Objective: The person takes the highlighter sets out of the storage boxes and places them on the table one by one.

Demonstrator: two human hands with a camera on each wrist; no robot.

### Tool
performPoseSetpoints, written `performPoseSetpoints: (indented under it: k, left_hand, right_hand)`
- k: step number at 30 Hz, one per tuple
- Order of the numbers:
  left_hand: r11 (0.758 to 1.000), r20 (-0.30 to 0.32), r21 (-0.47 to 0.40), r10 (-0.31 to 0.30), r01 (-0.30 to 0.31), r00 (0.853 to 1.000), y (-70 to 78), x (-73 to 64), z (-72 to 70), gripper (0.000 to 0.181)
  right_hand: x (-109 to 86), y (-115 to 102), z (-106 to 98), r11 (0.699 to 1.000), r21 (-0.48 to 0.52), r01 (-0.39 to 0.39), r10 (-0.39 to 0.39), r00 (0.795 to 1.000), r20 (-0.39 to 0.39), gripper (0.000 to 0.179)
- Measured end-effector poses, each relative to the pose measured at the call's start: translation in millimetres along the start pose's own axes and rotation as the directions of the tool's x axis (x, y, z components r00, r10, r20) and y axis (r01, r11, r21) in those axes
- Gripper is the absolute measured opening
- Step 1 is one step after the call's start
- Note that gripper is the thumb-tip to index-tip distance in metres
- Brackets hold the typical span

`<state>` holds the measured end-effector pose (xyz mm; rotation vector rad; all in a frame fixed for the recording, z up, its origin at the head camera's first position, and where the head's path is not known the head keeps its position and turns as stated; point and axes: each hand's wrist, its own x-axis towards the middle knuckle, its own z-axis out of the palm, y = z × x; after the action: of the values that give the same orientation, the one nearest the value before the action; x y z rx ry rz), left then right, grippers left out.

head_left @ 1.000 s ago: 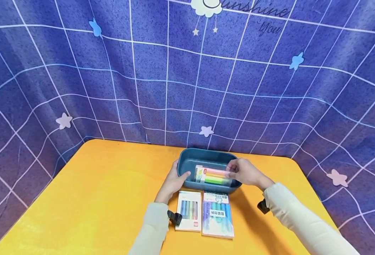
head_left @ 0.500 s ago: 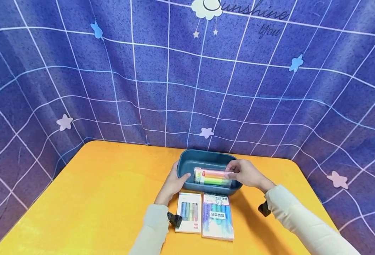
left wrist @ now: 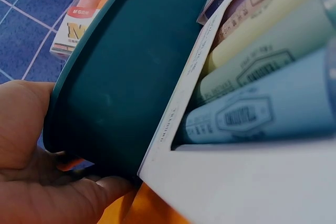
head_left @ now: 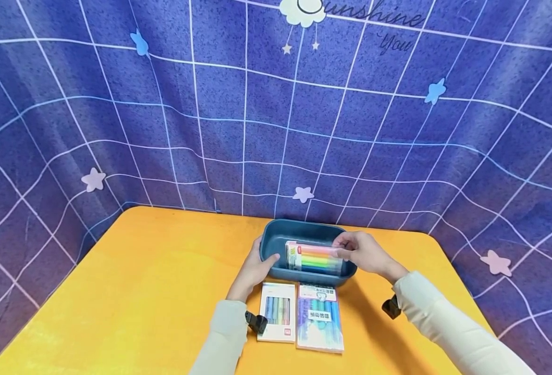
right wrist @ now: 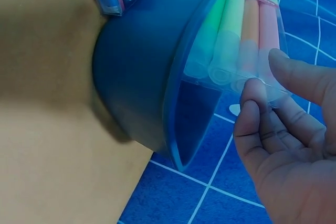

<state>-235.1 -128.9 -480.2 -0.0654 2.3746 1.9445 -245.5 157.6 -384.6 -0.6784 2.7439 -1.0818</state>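
Note:
A dark teal storage bin stands near the table's far edge. My left hand grips its left end, thumb at the front rim and fingers along the outer side; the left wrist view shows that hand around the rim. With thumb and fingertips my right hand pinches the right end of a clear pack of highlighters, tilted in the bin's opening. Pink, orange, yellow and green barrels show through the pack in the right wrist view. Its lower side is partly hidden by the bin's front wall.
Two packs of pens lie in front of the bin: a white box of markers on the left, a purple-blue pack on the right. The yellow table ends at a blue grid-patterned curtain close behind the bin.
The highlighter pack has tilted in my right hand, so more of its coloured face shows than half a second ago. My left hand keeps its hold on the bin.

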Motion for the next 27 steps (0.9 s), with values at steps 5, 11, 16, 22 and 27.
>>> performPoseSetpoints:
  k: [5,11,16,22,27]
  left_hand:
    - [1.0,0.004,0.002,0.0,0.0,1.0,0.9,-0.6,0.1,0.07]
    - [1.0,0.001,0.005,0.0,0.0,1.0,0.7,-0.4,-0.3,0.069]
    - [1.0,-0.007,0.01,-0.003,0.003,1.0,1.1,0.1,0.2,0.07]
    - [1.0,-0.016,0.013,-0.003,0.004,1.0,1.6,-0.5,0.9,0.07]
    - [1.0,-0.016,0.009,-0.003,0.003,1.0,0.4,0.4,1.1,0.07]
  right_hand:
    - [-0.6,1.9,0.0,1.0,0.002,0.004,-0.004,1.0,-0.02,0.004]
    - [-1.4,1.6,0.9,1.0,0.016,0.0,0.0,0.999,-0.033,0.005]
    - [-2.4,0.6,0.0,1.0,0.025,0.002,-0.001,0.999,-0.039,0.006]
    - [-5.4,0.4,-2.5,0.999,0.037,0.013,-0.011,0.998,-0.058,0.009]
    - [-9.2,1.2,-8.5,0.999,0.038,-0.015,0.018,0.997,-0.078,0.013]
